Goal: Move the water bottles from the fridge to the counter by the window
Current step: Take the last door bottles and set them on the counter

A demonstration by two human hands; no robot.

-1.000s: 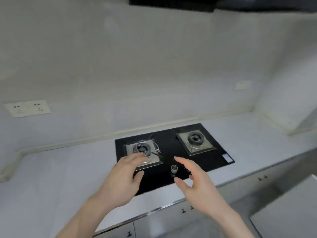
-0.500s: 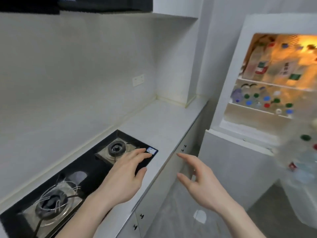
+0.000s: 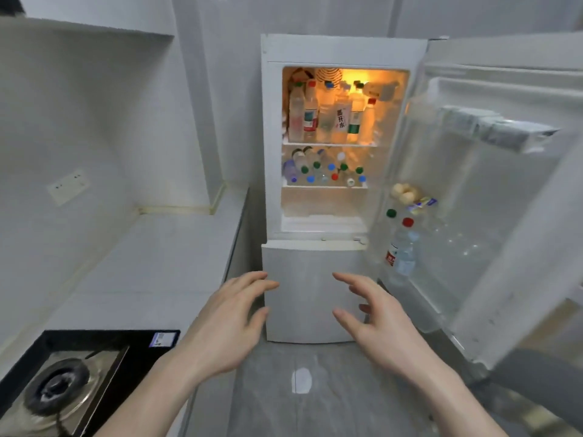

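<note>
A white fridge (image 3: 315,288) stands straight ahead with its upper door (image 3: 492,197) swung open to the right. Its lit top shelf holds several upright water bottles (image 3: 328,115). The shelf below is packed with more bottles (image 3: 325,171), their coloured caps facing out. The door rack holds a few bottles (image 3: 402,247). My left hand (image 3: 227,323) and my right hand (image 3: 378,323) hover in front of the shut lower door, both empty with fingers apart, well short of the bottles.
A white counter (image 3: 151,266) runs along the left wall up to the fridge. A black gas hob (image 3: 72,383) sits in it at the lower left. A wall socket (image 3: 67,186) is above the counter. Grey floor (image 3: 299,389) lies below my hands.
The view has swung right, from the hob to face the open fridge. Both hands stay raised, empty and open in front of me.
</note>
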